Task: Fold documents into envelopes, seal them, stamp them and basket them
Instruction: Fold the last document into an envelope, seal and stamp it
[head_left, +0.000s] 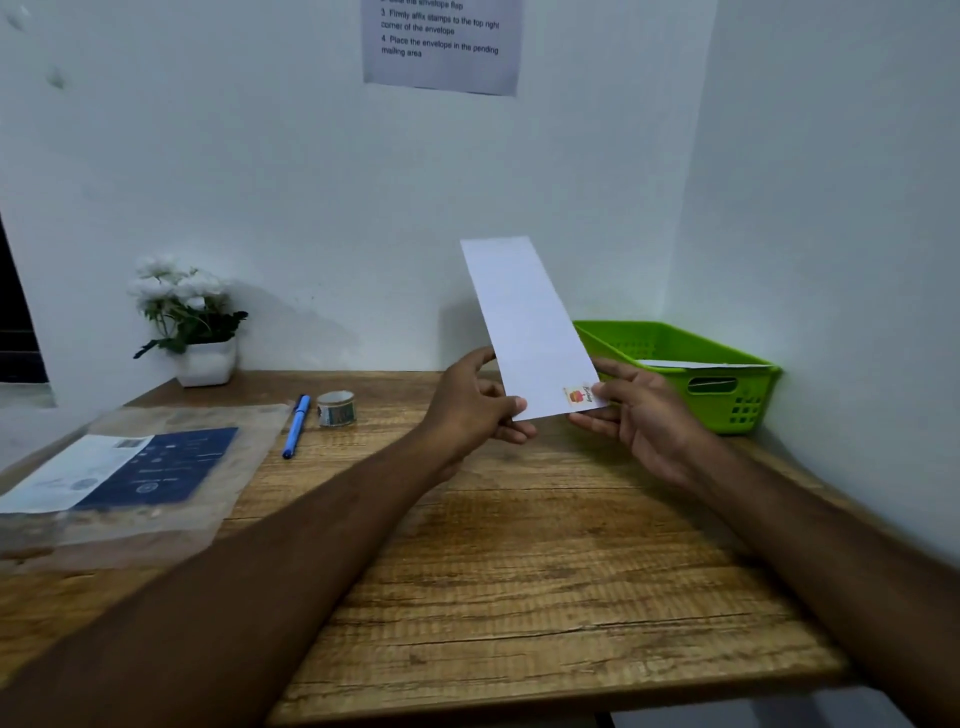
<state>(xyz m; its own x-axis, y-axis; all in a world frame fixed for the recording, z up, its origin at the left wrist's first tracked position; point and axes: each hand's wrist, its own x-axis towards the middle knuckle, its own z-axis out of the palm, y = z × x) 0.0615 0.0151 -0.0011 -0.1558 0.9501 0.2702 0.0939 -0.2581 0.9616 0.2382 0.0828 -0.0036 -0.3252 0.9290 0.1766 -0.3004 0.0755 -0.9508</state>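
A long white envelope (524, 322) stands on end above the wooden table (519, 571), held at its lower edge by both hands. A small red and orange stamp (577, 396) sits in its lower right corner. My left hand (475, 408) pinches the lower left corner. My right hand (639, 410) grips the lower right corner beside the stamp. The green plastic basket (727, 384) stands at the back right, just right of the envelope, with a white envelope (696, 365) lying inside it.
A blue pen (296, 426) and a roll of tape (336, 408) lie left of my hands. A clear plastic sleeve with printed papers (130, 473) covers the table's left side. A potted white flower (192, 322) stands at the back left. An instruction sheet (441, 44) hangs on the wall.
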